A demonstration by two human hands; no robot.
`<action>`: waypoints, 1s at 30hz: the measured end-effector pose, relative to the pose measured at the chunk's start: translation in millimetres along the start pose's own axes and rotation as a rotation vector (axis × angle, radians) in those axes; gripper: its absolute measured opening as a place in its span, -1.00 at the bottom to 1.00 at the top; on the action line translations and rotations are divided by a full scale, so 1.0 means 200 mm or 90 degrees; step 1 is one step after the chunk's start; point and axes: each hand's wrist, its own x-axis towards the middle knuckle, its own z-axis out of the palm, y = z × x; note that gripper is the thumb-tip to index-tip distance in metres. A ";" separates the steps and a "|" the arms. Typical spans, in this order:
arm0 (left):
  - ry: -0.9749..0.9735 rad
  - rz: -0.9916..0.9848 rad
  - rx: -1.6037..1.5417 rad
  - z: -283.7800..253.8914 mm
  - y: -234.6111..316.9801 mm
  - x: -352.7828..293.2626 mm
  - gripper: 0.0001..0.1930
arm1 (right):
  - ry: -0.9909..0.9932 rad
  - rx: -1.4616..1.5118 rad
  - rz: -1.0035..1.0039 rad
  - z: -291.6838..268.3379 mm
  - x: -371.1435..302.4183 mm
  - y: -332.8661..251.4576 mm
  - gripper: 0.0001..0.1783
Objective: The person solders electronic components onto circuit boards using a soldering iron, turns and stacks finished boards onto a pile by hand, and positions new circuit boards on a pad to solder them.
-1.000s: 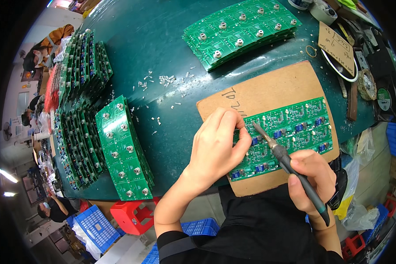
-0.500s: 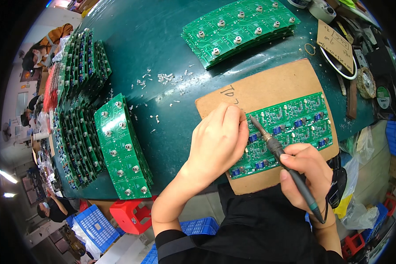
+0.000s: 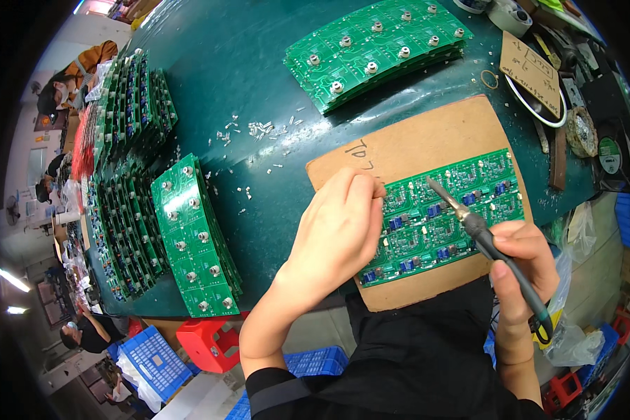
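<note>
Since the earlier frame, the iron (image 3: 493, 248) tip sits farther right along the board (image 3: 448, 213), and the left hand (image 3: 339, 231) has slid slightly down over the board's left end.

Head view. Left hand: fingers curled together, resting on the left end of the green board and pressing it down; whether anything is pinched under the fingertips cannot be told. Right hand (image 3: 521, 269): closed around the dark handle of the iron, tip slanting up-left and touching the upper middle of the board. Board: lies flat on a brown card (image 3: 413, 150), which sits at the near edge of the teal worktop (image 3: 238, 91). Above the card, a stack of green boards (image 3: 374, 49) with metal studs. At left, a second stack (image 3: 196, 238) and rows of boards (image 3: 126, 175) standing on edge. Small metal bits (image 3: 259, 129) lie scattered between the stacks. Below the worktop, red stool (image 3: 210, 343) and blue crates (image 3: 154, 360).
</note>
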 end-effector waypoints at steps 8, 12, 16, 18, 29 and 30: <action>0.071 -0.113 -0.128 0.02 0.08 0.00 -0.89 | -0.029 0.042 -0.034 -0.02 -0.02 0.02 -0.77; 0.075 -0.082 -0.072 0.01 0.03 -0.04 -0.91 | -0.104 0.036 -0.033 0.03 0.02 0.04 -0.74; 0.063 -0.075 -0.076 0.05 0.00 -0.05 -0.86 | -0.116 -0.001 -0.047 0.06 0.04 0.05 -0.75; 0.058 -0.076 -0.043 0.04 0.00 -0.04 -0.88 | -0.111 0.003 -0.045 0.06 0.04 0.05 -0.75; 0.072 -0.034 -0.054 0.04 -0.01 -0.03 -0.83 | -0.126 -0.004 -0.063 0.07 0.05 0.05 -0.74; 0.054 -0.056 -0.066 0.03 -0.01 -0.03 -0.84 | -0.126 -0.003 -0.063 0.05 0.05 0.05 -0.74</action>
